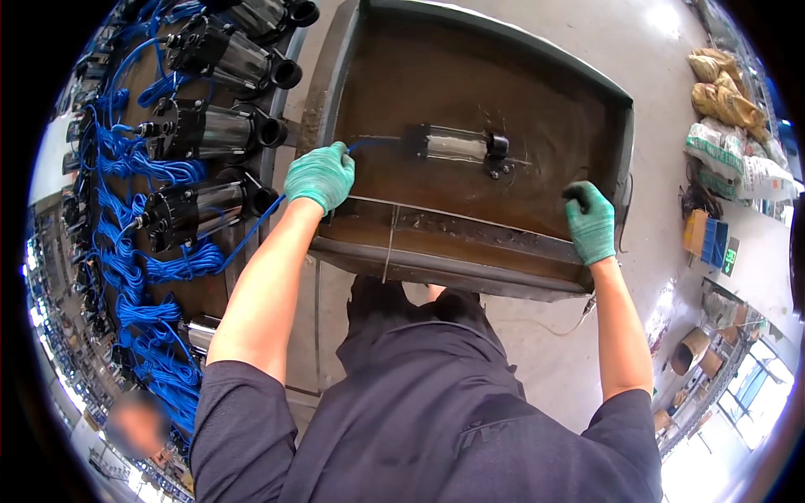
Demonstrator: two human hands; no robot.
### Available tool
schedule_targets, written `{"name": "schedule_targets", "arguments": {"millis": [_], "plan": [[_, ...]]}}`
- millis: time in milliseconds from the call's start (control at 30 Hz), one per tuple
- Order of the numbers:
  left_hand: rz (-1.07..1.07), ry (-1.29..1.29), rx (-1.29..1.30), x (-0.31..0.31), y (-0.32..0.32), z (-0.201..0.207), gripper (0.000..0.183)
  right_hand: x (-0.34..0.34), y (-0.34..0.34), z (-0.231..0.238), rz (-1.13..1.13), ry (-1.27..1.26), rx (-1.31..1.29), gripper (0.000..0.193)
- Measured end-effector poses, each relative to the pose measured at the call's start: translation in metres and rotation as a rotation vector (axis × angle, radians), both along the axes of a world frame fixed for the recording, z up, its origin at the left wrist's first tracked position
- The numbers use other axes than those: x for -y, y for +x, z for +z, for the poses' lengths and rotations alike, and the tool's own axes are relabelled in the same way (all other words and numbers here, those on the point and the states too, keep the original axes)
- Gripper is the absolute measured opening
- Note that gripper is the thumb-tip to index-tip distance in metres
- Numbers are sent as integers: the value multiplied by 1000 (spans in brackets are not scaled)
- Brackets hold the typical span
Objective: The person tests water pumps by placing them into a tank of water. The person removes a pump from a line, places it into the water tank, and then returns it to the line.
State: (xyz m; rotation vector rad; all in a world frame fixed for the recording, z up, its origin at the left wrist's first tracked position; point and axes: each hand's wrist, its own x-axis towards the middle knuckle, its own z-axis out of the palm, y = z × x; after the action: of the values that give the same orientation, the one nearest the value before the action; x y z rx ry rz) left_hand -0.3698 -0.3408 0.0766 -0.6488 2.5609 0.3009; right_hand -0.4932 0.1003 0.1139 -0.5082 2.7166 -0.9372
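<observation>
A metal tank (629,126) of brown water stands before me. In it lies a submersible pump (457,143), on its side, with a shiny metal body, black ends and a black outlet at the right. From its left end a blue cable (373,142) runs to the tank's left rim. My left hand (320,178), in a green glove, is closed around this cable, which continues down and left past my forearm. Over the right part of the tank is my gloved right hand (592,222), its dark-tipped fingers loosely curled and a little apart, with nothing visible in them.
Several similar pumps (205,130) lie on a rack at my left, with bundled blue cables (138,285) beside them. A metal bar (470,220) crosses the tank's near part. Sacks (729,105) and a blue bin (713,243) stand at the right. A person (138,423) is at lower left.
</observation>
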Motion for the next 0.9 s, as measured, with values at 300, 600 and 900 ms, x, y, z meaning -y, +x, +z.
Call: {"name": "schedule_targets", "arguments": {"millis": [300,600,900], "plan": [[8,-70,-64,-6,2,-4,32,-88,-2,-86,-260,95,-22,23],[13,-101,-79,-8,4,-8,32,-78,-5,-75,-293,353,60,30],[-6,-117,-86,-7,3,-13,31,-79,-6,-72,-307,373,91,29]]}}
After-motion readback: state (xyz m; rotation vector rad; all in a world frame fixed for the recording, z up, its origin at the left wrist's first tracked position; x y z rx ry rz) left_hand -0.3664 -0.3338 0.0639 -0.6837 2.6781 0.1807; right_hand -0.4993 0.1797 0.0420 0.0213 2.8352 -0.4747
